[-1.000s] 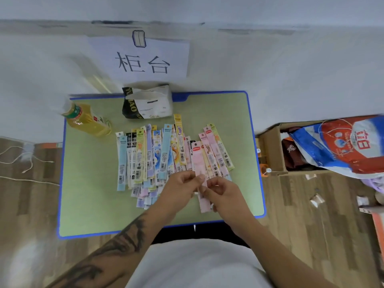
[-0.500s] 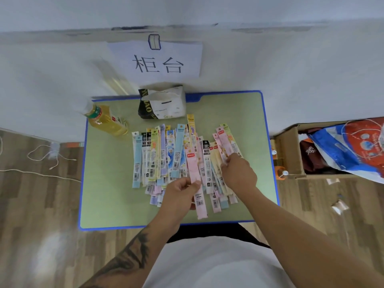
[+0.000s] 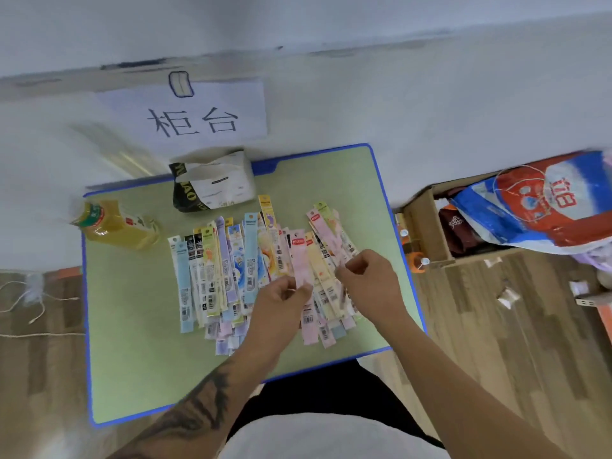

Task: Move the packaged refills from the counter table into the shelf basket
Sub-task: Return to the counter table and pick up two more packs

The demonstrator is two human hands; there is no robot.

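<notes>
The right hand (image 3: 371,283) has pulled back from the pile's two o'clock edge toward the left hand (image 3: 281,303), pinching a pink refill (image 3: 334,240). The left hand's pink strip (image 3: 301,260) now tilts upright.

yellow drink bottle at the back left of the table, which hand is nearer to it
Left. The left hand pinches a pink refill pack, right of the yellow drink bottle; the right hand is farther right.

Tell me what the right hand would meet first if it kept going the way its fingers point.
The right hand points up-left; it would likely meet the pink refill packet first, though its height above the packets is unclear.
</notes>
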